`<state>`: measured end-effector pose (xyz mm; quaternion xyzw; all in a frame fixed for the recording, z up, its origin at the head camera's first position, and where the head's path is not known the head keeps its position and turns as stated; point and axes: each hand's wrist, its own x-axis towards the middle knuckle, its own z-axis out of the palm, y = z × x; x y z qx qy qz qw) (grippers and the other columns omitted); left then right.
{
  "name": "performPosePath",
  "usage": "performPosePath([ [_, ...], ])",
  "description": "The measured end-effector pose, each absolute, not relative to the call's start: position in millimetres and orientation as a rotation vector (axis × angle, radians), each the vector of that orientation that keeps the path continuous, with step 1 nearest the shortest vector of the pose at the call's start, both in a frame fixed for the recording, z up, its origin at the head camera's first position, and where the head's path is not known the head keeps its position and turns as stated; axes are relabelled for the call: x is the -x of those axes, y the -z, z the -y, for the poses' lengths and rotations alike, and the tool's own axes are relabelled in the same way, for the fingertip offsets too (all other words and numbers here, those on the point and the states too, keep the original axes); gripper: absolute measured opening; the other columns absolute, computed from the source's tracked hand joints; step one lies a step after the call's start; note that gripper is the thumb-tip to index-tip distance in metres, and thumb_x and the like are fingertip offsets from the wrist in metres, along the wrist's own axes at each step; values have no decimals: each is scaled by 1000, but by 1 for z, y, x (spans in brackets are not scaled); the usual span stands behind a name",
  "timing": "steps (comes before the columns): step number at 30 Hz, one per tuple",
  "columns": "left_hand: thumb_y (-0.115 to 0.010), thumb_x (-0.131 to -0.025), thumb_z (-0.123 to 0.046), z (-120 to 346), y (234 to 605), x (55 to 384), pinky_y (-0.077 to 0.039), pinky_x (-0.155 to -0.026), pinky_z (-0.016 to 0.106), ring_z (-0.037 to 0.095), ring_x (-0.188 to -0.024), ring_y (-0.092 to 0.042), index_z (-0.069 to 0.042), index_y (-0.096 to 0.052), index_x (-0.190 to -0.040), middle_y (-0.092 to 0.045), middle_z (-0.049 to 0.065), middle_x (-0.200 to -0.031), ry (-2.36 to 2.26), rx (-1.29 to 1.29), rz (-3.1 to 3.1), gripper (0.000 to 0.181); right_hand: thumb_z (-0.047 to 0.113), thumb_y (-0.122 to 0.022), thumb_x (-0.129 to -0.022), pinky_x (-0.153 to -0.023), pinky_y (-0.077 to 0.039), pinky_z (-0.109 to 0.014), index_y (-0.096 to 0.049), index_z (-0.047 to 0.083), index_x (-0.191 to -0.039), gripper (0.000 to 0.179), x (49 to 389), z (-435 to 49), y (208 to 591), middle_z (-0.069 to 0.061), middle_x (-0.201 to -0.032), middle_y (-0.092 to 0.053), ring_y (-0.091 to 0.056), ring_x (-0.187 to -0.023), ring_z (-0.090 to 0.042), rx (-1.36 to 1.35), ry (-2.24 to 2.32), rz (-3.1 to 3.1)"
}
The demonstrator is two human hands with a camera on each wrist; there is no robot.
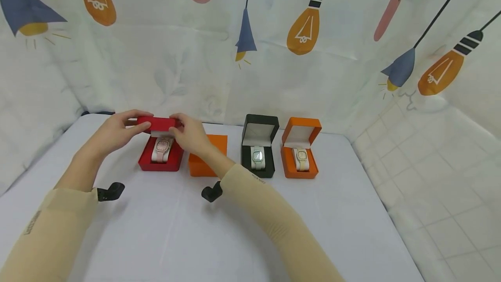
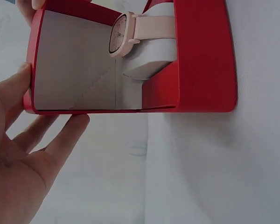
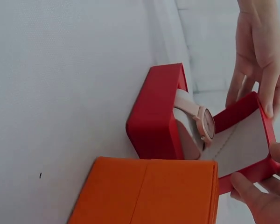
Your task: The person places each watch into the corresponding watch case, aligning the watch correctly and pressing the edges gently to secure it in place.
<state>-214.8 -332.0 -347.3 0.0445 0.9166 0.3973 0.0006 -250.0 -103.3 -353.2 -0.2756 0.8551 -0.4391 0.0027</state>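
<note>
A red watch box [image 1: 171, 165] stands on the left part of the table with its hinged lid [image 1: 157, 123] raised. My left hand [image 1: 113, 132] grips the lid's left side, the thumb at its front edge. At the opposite side, my right hand [image 1: 191, 136] pinches the lid between thumb and fingers. Inside the box sits a pink watch [image 2: 123, 35] wrapped round a white cushion [image 2: 151, 56]. The lid's pale lining [image 3: 242, 144] faces the watch in the right wrist view.
Right beside the red box is a closed orange box [image 1: 195, 165], partly behind my right wrist. Farther right, a dark green box [image 1: 246, 160] and another orange box [image 1: 288, 168] stand open, each with a watch inside. A patterned curtain [image 1: 266, 82] hangs behind the white table [image 1: 352, 212].
</note>
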Motion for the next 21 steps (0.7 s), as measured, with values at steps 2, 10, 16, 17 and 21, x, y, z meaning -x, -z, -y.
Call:
performPosePath([
  [2, -55, -104, -48, 332, 348, 213, -44, -96, 72, 54, -133, -38, -10, -46, -150, -48, 27, -143, -1203, -145, -2908, 61, 15, -64, -103, -81, -48, -8, -60, 11, -139, 37, 248, 104, 355, 3, -115, -66, -58, -93, -4, 868, 1364, -2694],
  [10, -56, -105, -46, 331, 348, 207, -43, -95, 74, 57, -131, -40, -7, -46, -150, -43, 29, -148, -1085, -200, -2958, 61, 13, -65, -102, -75, -47, -8, -61, 12, -137, 36, 241, 105, 357, 3, -112, -67, -59, -88, -1, 867, 1337, -2742],
  [16, -59, -105, -37, 332, 350, 203, -41, -96, 74, 56, -129, -41, -4, -48, -150, -43, 28, -149, -1059, -263, -2983, 57, 13, -65, -102, -75, -48, -7, -61, 12, -137, 36, 236, 105, 358, 3, -114, -69, -60, -90, 0, 880, 1320, -2755],
  [17, -59, -105, -36, 332, 350, 203, -42, -95, 74, 56, -128, -42, -4, -48, -150, -44, 28, -148, -1059, -274, -2989, 56, 12, -65, -102, -76, -47, -7, -61, 12, -137, 35, 235, 105, 358, 3, -114, -69, -60, -90, 0, 882, 1313, -2758],
  [21, -60, -105, -32, 332, 351, 200, -43, -93, 75, 57, -126, -43, -3, -50, -147, -47, 28, -144, -1056, -312, -3008, 52, 12, -65, -101, -74, -47, -7, -62, 12, -135, 34, 232, 105, 358, 4, -114, -70, -60, -88, 0, 904, 1268, -2783],
])
